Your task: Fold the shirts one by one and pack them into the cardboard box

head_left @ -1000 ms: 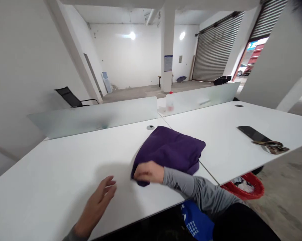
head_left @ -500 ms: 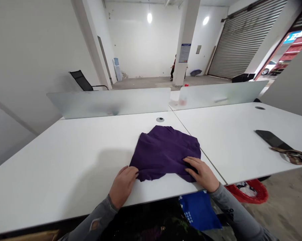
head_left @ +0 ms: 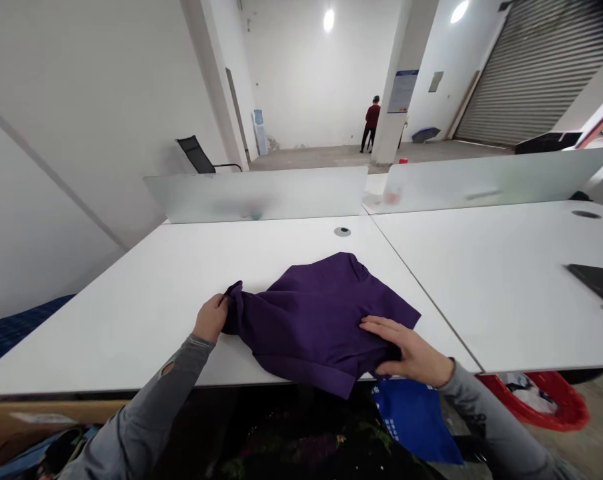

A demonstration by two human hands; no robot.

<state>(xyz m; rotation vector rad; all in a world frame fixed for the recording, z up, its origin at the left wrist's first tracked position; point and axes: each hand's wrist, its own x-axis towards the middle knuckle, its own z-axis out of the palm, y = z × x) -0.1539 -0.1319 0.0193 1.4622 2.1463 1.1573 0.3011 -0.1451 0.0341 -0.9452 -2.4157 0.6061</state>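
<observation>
A purple garment (head_left: 311,313), its exact kind hard to make out, lies loosely spread on the white table (head_left: 181,260). Its lower edge hangs over the table's front edge. At its left end, my left hand (head_left: 212,319) is closed on a bunched, slightly lifted part of the cloth. My right hand (head_left: 411,351) rests on the garment's right side, fingers stretched out over the fabric and thumb apart, palm partly off the cloth.
Frosted dividers (head_left: 261,195) stand along the table's back. A dark phone (head_left: 599,281) lies at the right. Below the front edge are a blue bag (head_left: 419,420), a red basket (head_left: 574,407) and a cardboard box (head_left: 11,427). A person (head_left: 372,124) stands near a far pillar.
My left hand has moved left, pulling the garment's left end outward, and the cloth now overhangs the front edge. My right hand stays on the right side. The view has turned left.
</observation>
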